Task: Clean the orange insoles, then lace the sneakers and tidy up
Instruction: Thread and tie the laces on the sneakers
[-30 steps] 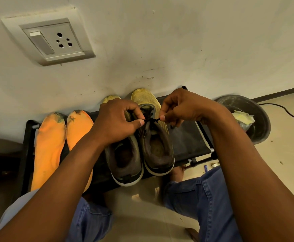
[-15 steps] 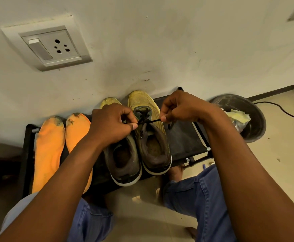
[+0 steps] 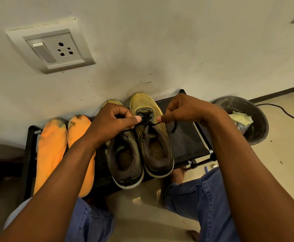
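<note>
Two yellow sneakers stand side by side on a low black rack (image 3: 186,145), toes to the wall: the left sneaker (image 3: 125,163) and the right sneaker (image 3: 153,147). A black lace (image 3: 147,122) runs taut across the right sneaker's tongue. My left hand (image 3: 113,121) pinches one end of it and my right hand (image 3: 183,109) pinches the other end. Two orange insoles, the outer insole (image 3: 51,151) and the inner insole (image 3: 79,131), lie on the rack's left part, with dark smudges at their toe ends.
A dark round basin (image 3: 258,130) holding a pale yellow cloth (image 3: 240,117) sits on the floor at right, with a black cable (image 3: 282,110) behind it. A wall socket (image 3: 52,49) is above. My knees in blue jeans are below the rack.
Both hands have drawn a little further apart, pulling the lace tighter across the right sneaker. The view has shifted slightly.
</note>
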